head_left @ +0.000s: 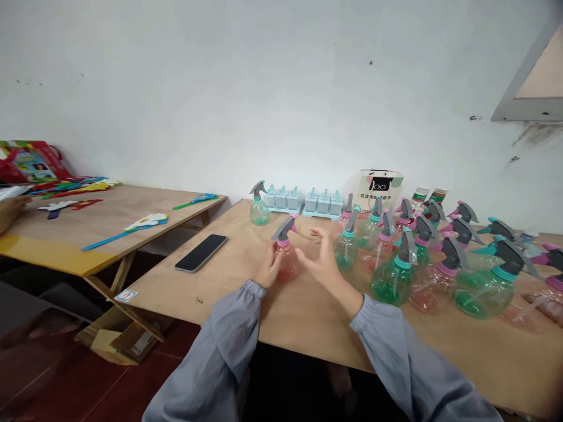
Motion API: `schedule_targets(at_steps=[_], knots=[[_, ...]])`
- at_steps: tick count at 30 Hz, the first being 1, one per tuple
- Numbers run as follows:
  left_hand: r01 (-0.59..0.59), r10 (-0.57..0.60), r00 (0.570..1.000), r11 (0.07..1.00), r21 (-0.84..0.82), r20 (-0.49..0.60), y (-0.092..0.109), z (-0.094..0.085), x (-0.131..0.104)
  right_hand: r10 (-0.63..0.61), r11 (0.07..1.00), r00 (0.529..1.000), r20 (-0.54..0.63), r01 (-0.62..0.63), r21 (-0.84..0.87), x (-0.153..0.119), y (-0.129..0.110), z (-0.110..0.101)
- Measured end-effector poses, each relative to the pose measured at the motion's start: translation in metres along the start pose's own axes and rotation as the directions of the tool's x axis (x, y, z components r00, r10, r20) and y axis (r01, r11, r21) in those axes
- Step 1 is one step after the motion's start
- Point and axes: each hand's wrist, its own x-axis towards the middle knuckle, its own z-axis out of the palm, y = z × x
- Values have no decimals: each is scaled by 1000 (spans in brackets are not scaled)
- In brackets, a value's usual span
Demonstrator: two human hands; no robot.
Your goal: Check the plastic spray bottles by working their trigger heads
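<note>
A spray bottle with a clear pink body, a pink collar and a grey trigger head stands upright on the wooden table. My left hand is curled against its left side and grips it. To its right, my right hand is open, thumb and fingers apart, with nothing in it; whether the thumb touches the bottle I cannot tell. Close beyond my right hand is a green spray bottle, first of a cluster of several green and pink ones. Another green spray bottle stands alone at the back.
A black phone lies on the left of the table. Ice-pop moulds and a printed white box stand by the wall. Across a gap, another table holds colourful hand-shaped pieces; another person's hand rests there.
</note>
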Motion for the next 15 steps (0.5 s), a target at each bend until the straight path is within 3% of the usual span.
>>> schedule_targets(at_steps=[4, 7, 9, 11, 12, 15], knots=[[-79, 81, 985, 997, -20, 151, 15, 27, -16, 229, 967, 972, 53, -233, 102, 3, 8, 25], [-102, 108, 979, 994, -40, 174, 25, 39, -30, 291, 945, 956, 28, -292, 144, 4, 19, 23], [-77, 94, 976, 993, -94, 198, 26, 37, -29, 305, 942, 952, 20, -305, 142, 5, 25, 15], [1, 16, 989, 994, -113, 145, 20, 24, -11, 313, 942, 950, 10, -312, 119, 7, 26, 5], [55, -50, 997, 994, -96, 57, 13, 13, 5, 313, 944, 950, 3, -312, 107, 8, 26, 1], [166, -170, 971, 985, -37, -169, -21, -27, 71, 307, 948, 952, -6, -305, 89, 10, 19, -9]])
